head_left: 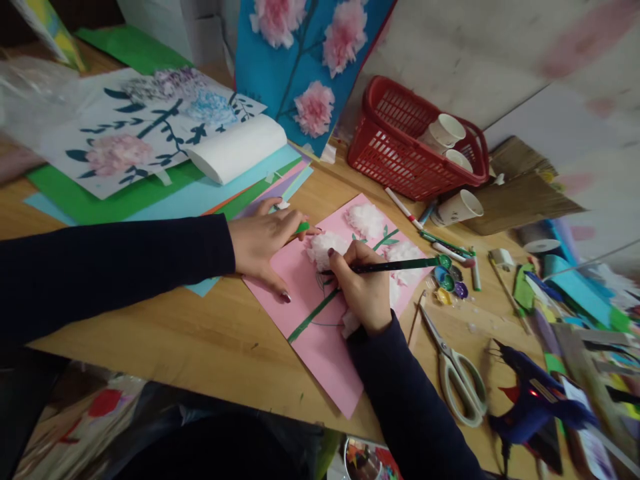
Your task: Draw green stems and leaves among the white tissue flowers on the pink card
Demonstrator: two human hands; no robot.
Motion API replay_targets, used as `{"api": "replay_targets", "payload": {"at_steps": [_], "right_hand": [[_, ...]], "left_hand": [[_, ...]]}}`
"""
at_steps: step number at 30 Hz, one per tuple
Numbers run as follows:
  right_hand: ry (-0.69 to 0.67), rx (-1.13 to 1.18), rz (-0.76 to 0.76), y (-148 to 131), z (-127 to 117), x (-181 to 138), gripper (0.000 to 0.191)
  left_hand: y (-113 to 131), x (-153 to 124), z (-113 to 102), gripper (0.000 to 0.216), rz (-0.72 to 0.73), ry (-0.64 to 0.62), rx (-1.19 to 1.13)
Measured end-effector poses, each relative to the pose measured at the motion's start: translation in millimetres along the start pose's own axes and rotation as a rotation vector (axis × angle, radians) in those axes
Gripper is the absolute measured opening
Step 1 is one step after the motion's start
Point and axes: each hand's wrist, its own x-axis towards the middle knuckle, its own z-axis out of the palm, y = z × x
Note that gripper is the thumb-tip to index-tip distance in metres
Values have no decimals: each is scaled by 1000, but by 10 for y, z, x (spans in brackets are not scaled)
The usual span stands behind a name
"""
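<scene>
My right hand grips a slim dark green pen, its tip low over the pink paper. A painted green stem and thin drawn lines are on the paper. White tissue flowers are fixed along it, one white flower just beside the pen tip. My left hand rests on the paper's left edge, thumb spread from the fingers. A small bright green piece shows among its fingers; whether it is held is unclear. Part of the paper is hidden under my right hand.
Right of the paper lie small paint pots, scissors, several markers and a blue glue gun. Behind stand a red basket with paper cups and a blue flower picture. Stacked coloured sheets lie left.
</scene>
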Motion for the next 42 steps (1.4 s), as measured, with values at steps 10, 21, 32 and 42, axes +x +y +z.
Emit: {"api": "replay_targets", "payload": {"at_steps": [10,21,32,42], "right_hand": [[5,2,-17,-6,5,-13,33],[-20,-8,-61,-2,-3,-14,31],[-1,-37,-87,-6,9,3,34],[-32,-4,-60,18,6,0,32]], "left_hand": [[20,-21,-12,91,-6,-1,-2],[-36,-2,31,88,24,15,3],[-37,-6,22,91,22,14,-13],[-63,-3,28,87,4,-5,1]]}}
